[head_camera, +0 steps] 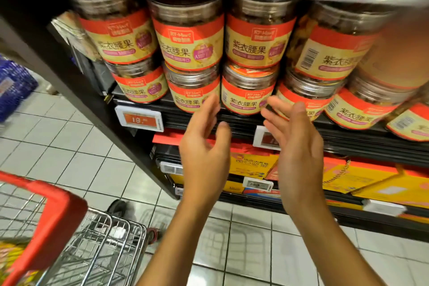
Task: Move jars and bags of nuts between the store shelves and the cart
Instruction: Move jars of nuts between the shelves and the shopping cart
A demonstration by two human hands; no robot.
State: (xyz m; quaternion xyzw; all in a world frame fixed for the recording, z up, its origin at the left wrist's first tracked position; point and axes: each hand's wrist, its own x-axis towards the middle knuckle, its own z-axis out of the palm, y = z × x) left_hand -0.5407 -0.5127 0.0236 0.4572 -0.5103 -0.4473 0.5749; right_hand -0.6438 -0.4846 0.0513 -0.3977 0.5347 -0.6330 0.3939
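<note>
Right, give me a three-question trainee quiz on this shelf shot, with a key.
1. True or false: the left hand is gripping a jar.
2. Multiple choice: the bottom-row jar that shows between the two hands has a lid that looks A) orange, B) blue, C) black.
3. Short answer: on which side of the picture does the cart with the red rim stand?

Key
1. False. Both it and the right hand are open, palms facing each other, in front of the shelf edge.
2. A.
3. Lower left, on the tiled floor.
</note>
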